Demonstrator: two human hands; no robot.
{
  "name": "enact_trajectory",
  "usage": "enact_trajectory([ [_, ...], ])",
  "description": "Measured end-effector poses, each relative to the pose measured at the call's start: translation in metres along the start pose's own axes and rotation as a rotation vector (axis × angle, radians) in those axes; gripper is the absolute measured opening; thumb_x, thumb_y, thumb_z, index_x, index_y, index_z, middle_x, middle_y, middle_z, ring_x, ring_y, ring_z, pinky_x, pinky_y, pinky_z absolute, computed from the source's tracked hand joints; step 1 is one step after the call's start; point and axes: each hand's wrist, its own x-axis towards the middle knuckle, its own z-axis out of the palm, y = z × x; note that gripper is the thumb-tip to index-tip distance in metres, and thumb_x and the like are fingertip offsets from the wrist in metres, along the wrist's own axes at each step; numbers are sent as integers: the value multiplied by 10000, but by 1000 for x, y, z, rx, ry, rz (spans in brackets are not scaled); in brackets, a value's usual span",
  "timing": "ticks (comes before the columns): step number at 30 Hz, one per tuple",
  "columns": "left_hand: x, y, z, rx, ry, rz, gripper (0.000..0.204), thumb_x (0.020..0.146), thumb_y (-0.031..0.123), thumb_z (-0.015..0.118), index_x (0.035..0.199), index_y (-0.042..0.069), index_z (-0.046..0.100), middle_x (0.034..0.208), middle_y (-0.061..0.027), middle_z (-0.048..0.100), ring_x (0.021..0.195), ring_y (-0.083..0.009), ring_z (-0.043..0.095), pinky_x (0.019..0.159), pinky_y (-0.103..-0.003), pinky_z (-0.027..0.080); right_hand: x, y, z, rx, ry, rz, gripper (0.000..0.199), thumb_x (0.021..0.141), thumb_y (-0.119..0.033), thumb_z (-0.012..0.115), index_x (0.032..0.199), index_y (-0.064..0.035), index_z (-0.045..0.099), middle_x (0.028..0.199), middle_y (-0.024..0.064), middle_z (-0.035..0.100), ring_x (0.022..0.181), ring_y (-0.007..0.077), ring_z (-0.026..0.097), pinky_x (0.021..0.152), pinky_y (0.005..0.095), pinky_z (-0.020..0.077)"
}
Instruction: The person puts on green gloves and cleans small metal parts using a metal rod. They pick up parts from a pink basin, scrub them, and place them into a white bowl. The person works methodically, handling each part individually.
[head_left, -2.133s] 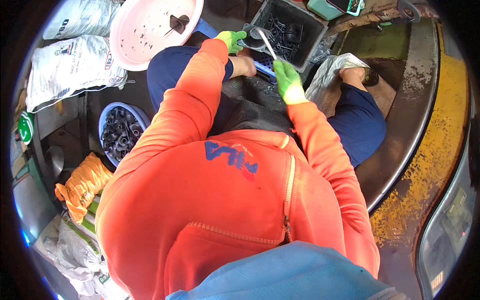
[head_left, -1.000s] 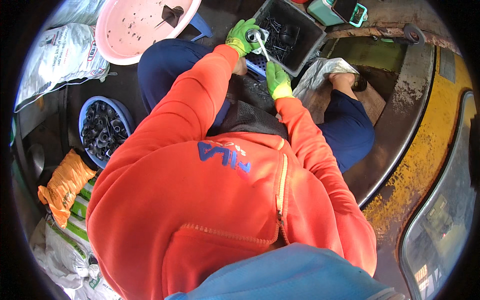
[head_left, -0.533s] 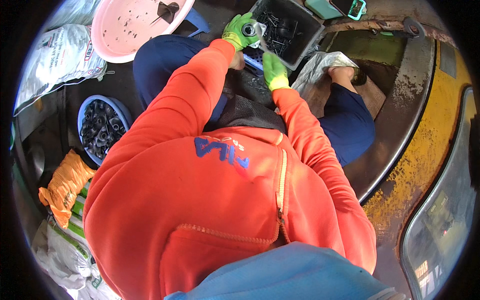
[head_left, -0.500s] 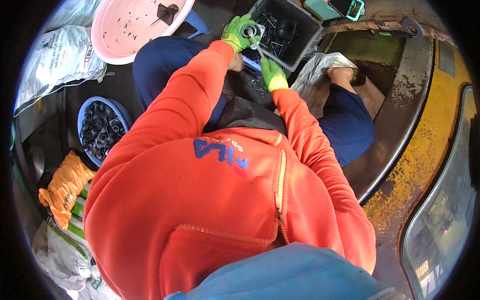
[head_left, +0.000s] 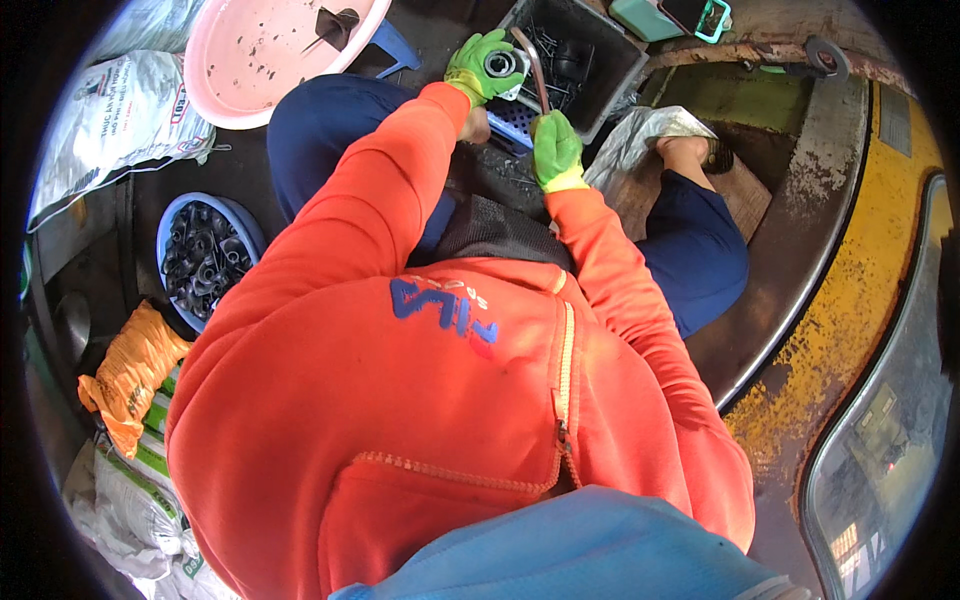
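My left hand [head_left: 480, 68], in a green glove, is closed around a round, pale ring-shaped part [head_left: 499, 64] with an opening in its middle. A bent metal rod [head_left: 535, 72] with a curved upper end rises from the closed fist of my right hand [head_left: 558, 150], also gloved in green. The rod stands just to the right of the ring part, apart from its opening. Beneath my hands is a blue perforated plastic surface [head_left: 512, 122]. Right behind the rod, a dark grey bin [head_left: 612, 92] holds black and thin dark pieces.
A pink basin [head_left: 225, 75] with dark scraps lies at the far left. Left of my knee, a blue tub [head_left: 253, 232] is filled with small black parts. White sacks [head_left: 135, 110] and an orange bag [head_left: 135, 375] line the left. A rusty yellow machine panel [head_left: 800, 380] borders the right.
My right hand has drawn back slightly toward me and turned. The rod has left the ring's opening and swung upright. My left hand keeps its hold on the ring part.
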Motion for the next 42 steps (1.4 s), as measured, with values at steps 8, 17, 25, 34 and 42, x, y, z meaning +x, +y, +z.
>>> enact_trajectory([
  [8, 0, 4, -2, 103, -89, 23, 619, 598, 335, 796, 1151, 139, 600, 1218, -132, 547, 1089, -339, 540, 939, -404, 438, 7, 11, 0, 41, -31, 34, 575, 942, -494, 320, 1061, -18, 619, 1089, 262, 596, 1066, 427, 536, 906, 466, 408],
  [17, -1, -4, 4, 122, -77, -4, 596, 617, 375, 797, 1129, 133, 614, 1327, -121, 504, 1175, -336, 481, 990, -415, 402, -3, -2, -3, -108, 33, -51, 503, 947, -454, 365, 1085, -28, 593, 1073, 247, 600, 1062, 431, 520, 881, 462, 417],
  [25, -1, -2, 2, 30, -82, -51, 595, 598, 370, 802, 1121, 149, 623, 1355, -88, 491, 1227, -323, 444, 1022, -415, 385, -11, -5, -9, -213, 43, -132, 507, 955, -458, 335, 970, -33, 611, 991, 259, 606, 979, 458, 537, 841, 494, 414],
  [34, 0, -1, 4, 186, -137, 7, 635, 613, 412, 792, 1139, 110, 605, 1305, -119, 517, 1156, -338, 483, 973, -424, 410, -15, -6, -10, -86, 32, 28, 523, 966, -455, 320, 1058, -32, 615, 997, 244, 617, 992, 445, 543, 858, 466, 422],
  [42, -5, -2, 4, 150, -44, 28, 577, 596, 333, 811, 1119, 169, 632, 1360, -93, 485, 1187, -338, 477, 1026, -425, 379, -15, 5, -12, -112, -79, 262, 600, 920, -532, 349, 1065, -17, 622, 1116, 258, 588, 1052, 439, 538, 913, 462, 405],
])
